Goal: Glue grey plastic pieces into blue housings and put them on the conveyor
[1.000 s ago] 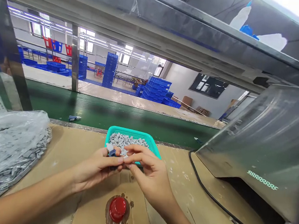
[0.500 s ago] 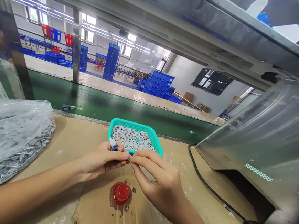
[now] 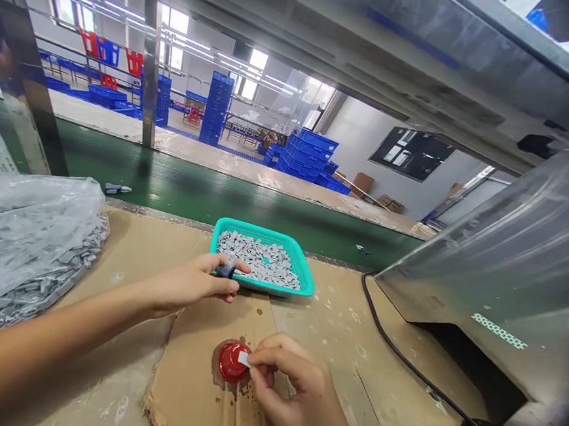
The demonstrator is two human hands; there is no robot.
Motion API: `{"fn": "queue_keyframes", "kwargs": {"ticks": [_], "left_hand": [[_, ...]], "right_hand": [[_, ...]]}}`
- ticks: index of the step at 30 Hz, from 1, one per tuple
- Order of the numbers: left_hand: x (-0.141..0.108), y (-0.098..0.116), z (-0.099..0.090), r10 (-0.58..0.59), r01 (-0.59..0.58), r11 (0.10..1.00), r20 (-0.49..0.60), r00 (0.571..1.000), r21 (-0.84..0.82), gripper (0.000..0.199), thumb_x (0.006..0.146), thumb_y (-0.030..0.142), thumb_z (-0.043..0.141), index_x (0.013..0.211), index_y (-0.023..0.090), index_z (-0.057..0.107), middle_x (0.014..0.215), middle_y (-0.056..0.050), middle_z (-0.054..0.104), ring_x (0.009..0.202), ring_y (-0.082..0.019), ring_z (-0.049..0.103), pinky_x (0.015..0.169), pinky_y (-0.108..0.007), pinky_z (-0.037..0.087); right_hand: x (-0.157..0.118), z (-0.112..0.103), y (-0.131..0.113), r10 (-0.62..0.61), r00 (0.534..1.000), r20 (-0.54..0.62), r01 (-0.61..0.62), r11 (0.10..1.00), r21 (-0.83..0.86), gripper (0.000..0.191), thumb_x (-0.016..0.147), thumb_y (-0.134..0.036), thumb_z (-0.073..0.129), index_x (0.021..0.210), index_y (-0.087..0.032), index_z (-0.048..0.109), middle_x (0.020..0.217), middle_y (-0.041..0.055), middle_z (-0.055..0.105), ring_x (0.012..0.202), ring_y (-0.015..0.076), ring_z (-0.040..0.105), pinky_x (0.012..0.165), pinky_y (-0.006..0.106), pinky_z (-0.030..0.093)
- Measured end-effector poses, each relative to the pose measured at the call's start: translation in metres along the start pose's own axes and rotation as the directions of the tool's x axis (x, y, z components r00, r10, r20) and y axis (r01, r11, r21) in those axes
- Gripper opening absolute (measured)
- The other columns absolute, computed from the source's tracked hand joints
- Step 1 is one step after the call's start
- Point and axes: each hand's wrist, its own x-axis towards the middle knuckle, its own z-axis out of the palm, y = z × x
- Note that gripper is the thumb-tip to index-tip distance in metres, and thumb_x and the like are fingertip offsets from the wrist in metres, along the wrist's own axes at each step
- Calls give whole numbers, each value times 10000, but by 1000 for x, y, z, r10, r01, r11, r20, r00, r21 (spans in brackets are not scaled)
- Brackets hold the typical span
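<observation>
Working left to right: beyond the left hand lies a transparent plastic bag [image 3: 25, 252] holding a large quantity of small grey parts, resting on a cardboard sheet [image 3: 187, 376] that covers the bench. Past the left hand's knuckles, on the green conveyor belt [image 3: 177, 198], lies a small blue-and-grey part [image 3: 117, 189]. The left hand [image 3: 190, 284] is closed on a small blue-and-grey connector [image 3: 228, 266], gripping it between fingers and thumb, with the connector's upper end showing above the fingers. The fingertips extend over the near-left corner of a teal plastic tray [image 3: 258, 227], which sits just ahead of and to the right of that hand and is filled with small grey pieces [image 3: 256, 257]. Below the tray and well apart from the left hand, the right hand [image 3: 295, 388] pinches a single small grey piece [image 3: 244, 359] between thumb and fingers. That piece touches the right side of a round red cap [image 3: 231, 361], which stands on the cardboard sheet amid brown stains. To the right of the right hand, a black cable [image 3: 415, 361] runs across the cardboard sheet toward a stainless steel housing [image 3: 498, 256].
</observation>
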Motion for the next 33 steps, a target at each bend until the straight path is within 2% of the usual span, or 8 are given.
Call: {"fn": "queue_keyframes", "kwargs": {"ticks": [3,9,16,20,24,27,30,33], "left_hand": [[-1,0,2,-2,3,998,13,1000,-68,419,652,210,616,1054,150,516,730,-6,560,727,-112,540,805,-294,388],[5,-1,1,17,-24,995,-81,997,-96,400,593,245,679,955,134,553,859,-51,593,813,-151,563,778,-297,420],[6,-2,0,-20,18,957,-5,1000,-290,313,627,201,659,927,147,585,913,-45,608,783,-106,567,808,-255,403],[6,-4,0,-1,11,944,31,1000,-330,316,616,158,668,922,169,592,836,-19,604,783,-95,560,778,-223,406],[6,-4,0,-45,57,943,46,998,-327,310,612,216,681,906,174,592,804,-17,587,708,-80,547,602,-176,421],[6,-4,0,-16,29,934,40,999,-355,250,623,272,674,829,161,586,806,-9,585,519,-5,453,417,-109,313],[7,-5,1,0,19,900,44,999,-435,223,629,294,667,742,151,540,752,11,583,389,39,318,341,-82,220],[8,-6,1,-3,31,885,62,998,-464,232,618,284,676,727,140,529,684,13,570,362,43,308,312,-67,187]], "right_hand": [[0,1,1,4,1000,-12,-5,1000,-20,165,711,-57,465,692,-128,612,665,65,569,584,122,540,521,219,443],[-2,1,-1,-15,999,-32,13,999,-42,174,705,-41,480,666,-144,615,696,59,586,612,118,561,551,206,452],[1,-4,-4,4,997,-75,-5,1000,-13,171,722,-65,489,707,-147,638,700,63,589,621,125,567,550,212,460],[6,-10,-7,28,998,-60,-27,1000,12,159,727,-88,496,714,-160,637,708,54,591,606,123,558,542,218,462],[8,-13,-9,62,997,-45,-62,998,16,160,727,-90,494,703,-157,637,691,49,591,609,124,561,545,215,459],[9,-12,-9,72,997,-18,-72,997,21,159,722,-92,498,698,-155,642,690,48,594,604,121,561,538,211,453],[10,-11,-9,74,996,-40,-73,997,28,156,723,-98,500,717,-152,646,706,54,600,626,128,567,558,220,459],[11,-12,-8,71,997,-22,-70,997,42,163,721,-95,500,697,-159,648,692,48,600,610,125,565,549,222,460]]}}
